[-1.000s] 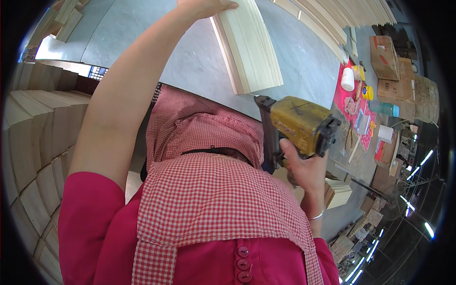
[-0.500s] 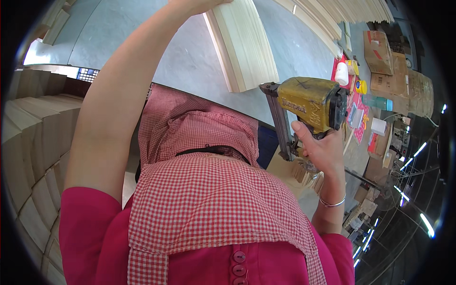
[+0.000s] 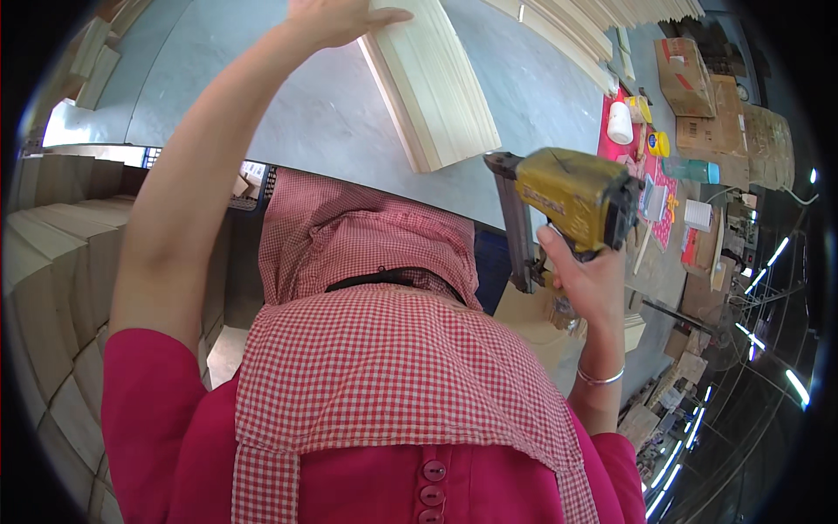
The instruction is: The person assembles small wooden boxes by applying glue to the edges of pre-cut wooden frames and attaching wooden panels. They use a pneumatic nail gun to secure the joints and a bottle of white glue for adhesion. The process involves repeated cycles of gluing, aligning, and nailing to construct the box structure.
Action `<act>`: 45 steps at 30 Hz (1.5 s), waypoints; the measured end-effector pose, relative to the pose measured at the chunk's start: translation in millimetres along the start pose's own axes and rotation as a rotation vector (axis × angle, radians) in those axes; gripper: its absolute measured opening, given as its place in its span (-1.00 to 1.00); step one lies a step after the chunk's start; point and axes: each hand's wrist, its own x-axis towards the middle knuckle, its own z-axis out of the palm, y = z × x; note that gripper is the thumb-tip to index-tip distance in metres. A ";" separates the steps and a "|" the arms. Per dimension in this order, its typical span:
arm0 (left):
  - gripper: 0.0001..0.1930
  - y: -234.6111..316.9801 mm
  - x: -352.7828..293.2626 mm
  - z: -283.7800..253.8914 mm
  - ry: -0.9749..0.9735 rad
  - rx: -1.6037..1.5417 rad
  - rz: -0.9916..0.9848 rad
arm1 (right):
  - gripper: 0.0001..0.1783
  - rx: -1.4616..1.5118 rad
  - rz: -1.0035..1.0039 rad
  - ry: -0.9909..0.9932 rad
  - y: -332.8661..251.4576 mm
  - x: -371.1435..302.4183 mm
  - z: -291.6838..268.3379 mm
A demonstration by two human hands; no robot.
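Note:
My right hand [image 3: 587, 284] is wrapped round the grip of a worn yellow and black nail gun [image 3: 572, 194], thumb along the near side. The tool is raised beside the table edge, its nose close to the near end of a pale wooden piece [image 3: 432, 87] made of several long strips side by side, but apart from it. At the far end, my left hand [image 3: 336, 19] grips the left edge of that wooden piece. Its thumb lies across the top; the other fingers are partly cut off by the picture's upper edge.
The wood lies on a grey tabletop [image 3: 262, 96]. More long wooden strips [image 3: 576, 35] are at the far right, with bottles [image 3: 619, 122] and cardboard boxes [image 3: 685, 79] beyond. Stacked wooden blocks [image 3: 52, 253] stand at my left. Below the table is a blue crate [image 3: 493, 271].
My left hand has come lower into view, its thumb now showing on the wood. The wooden piece appears slightly further left. The nail gun stays in my right hand, a little lower.

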 end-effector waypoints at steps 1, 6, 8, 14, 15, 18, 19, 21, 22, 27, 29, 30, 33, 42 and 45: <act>-0.19 3.1 6.1 -8.0 0.056 0.004 0.256 | -0.66 0.018 0.002 0.038 2.2 -5.5 -2.3; -0.05 54.4 -3.5 -46.0 -0.299 0.080 0.926 | -0.64 0.081 0.066 0.061 10.4 -14.1 -12.3; 0.14 89.5 -2.8 -51.9 -0.534 0.225 0.991 | -0.62 0.072 0.069 0.052 10.5 -12.0 -15.8; -0.18 117.0 -2.7 -48.6 -0.529 0.153 0.754 | -0.68 0.045 0.102 0.134 11.1 -9.4 -31.5; -0.21 125.8 -7.4 -48.4 -0.563 0.137 0.633 | -0.69 0.027 0.140 0.146 9.4 -4.8 -35.3; -0.29 141.1 -28.1 -32.6 -0.518 0.105 0.408 | -0.70 0.000 0.127 0.144 11.6 12.4 -41.3; -0.28 143.4 -32.1 -28.0 -0.496 0.122 0.397 | -0.70 0.001 0.108 0.137 13.7 17.9 -41.4; -0.27 146.8 -37.0 -21.7 -0.451 0.158 0.374 | -0.67 -0.027 0.090 0.109 13.7 27.4 -43.5; -0.27 146.4 -37.4 -20.0 -0.449 0.158 0.378 | -0.65 -0.033 0.080 0.085 13.3 32.8 -44.4; -0.25 145.6 -37.4 -19.3 -0.457 0.167 0.382 | -0.66 -0.058 0.051 0.038 12.7 47.5 -42.3; -0.23 145.9 -37.5 -20.1 -0.457 0.161 0.377 | -0.65 -0.066 0.077 0.027 14.9 51.1 -41.8; -0.23 146.1 -37.3 -20.2 -0.458 0.157 0.376 | -0.65 -0.070 0.090 0.022 15.6 52.0 -41.6; -0.20 145.9 -36.7 -21.0 -0.471 0.172 0.374 | -0.64 -0.063 0.092 0.008 13.5 53.7 -40.6; -0.01 124.1 -50.9 -24.9 -0.318 0.058 0.360 | -0.66 -0.159 0.088 0.012 4.2 57.1 -41.7; 0.01 78.8 -74.7 -47.1 -0.159 0.103 0.400 | -0.65 -0.054 -0.012 0.074 6.7 51.8 -39.1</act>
